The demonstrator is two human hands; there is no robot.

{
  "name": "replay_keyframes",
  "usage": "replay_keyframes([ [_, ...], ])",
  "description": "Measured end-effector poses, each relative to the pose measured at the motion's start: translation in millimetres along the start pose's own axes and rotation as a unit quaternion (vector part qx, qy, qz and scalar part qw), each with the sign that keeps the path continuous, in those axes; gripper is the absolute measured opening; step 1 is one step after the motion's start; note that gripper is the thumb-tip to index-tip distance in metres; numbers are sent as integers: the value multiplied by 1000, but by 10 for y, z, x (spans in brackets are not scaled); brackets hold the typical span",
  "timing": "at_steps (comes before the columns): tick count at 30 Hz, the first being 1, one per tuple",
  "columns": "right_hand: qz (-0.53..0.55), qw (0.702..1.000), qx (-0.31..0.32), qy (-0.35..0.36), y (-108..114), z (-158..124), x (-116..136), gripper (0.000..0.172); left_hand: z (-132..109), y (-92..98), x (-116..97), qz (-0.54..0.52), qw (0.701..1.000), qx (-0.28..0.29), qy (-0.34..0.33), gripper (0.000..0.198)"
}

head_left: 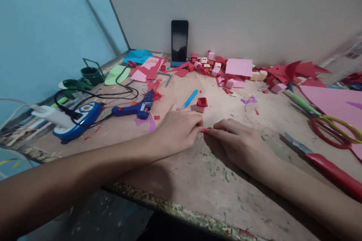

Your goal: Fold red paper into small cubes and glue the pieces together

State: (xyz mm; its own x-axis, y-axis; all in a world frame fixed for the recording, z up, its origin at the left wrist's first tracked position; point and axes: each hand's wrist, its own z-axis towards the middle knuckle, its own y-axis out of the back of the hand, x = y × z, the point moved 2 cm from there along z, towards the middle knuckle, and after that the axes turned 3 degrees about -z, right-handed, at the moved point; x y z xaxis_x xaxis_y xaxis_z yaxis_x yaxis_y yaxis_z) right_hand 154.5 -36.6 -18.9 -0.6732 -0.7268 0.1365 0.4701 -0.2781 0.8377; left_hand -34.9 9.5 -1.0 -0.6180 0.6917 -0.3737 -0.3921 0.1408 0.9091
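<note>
Between the fingertips of both hands is a small red piece (204,130), mostly covered by the fingers, low over the wooden table (195,180). My left hand (181,128) pinches its left end, and a blue pen (190,98) shows just behind that hand. At its right end, the fingers of my right hand (237,137) are closed on the same piece. Just beyond the hands sit a small open red paper box (202,102) and a pink piece (199,109).
A blue glue gun (137,108) and a blue power strip (82,120) with cables lie left. Scissors (330,130) and a red-handled knife (330,163) lie right. A phone (179,40) stands at the back beside several paper cubes (216,70).
</note>
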Motion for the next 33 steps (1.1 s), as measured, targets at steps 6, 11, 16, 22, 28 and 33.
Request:
replay_keyframes([
  [6,-11,1000,5,14,-7,12,-22,17,-10,-17,-15,2,1000,2,18,17],
  [11,-17,999,18,21,-7,18,-29,19,-29,-8,8,18,1000,-10,-10,14],
  [16,-28,999,26,35,10,28,-50,25,-96,-12,-31,54,986,6,-156,24],
  [22,-18,999,30,27,68,29,-57,21,-131,-45,-83,120,972,20,-202,20],
  [28,69,996,36,-52,103,8,-152,25,-140,-28,-105,144,967,20,-211,17],
  [33,84,993,42,-70,104,28,-190,27,-146,-58,-104,164,963,35,-209,21],
])
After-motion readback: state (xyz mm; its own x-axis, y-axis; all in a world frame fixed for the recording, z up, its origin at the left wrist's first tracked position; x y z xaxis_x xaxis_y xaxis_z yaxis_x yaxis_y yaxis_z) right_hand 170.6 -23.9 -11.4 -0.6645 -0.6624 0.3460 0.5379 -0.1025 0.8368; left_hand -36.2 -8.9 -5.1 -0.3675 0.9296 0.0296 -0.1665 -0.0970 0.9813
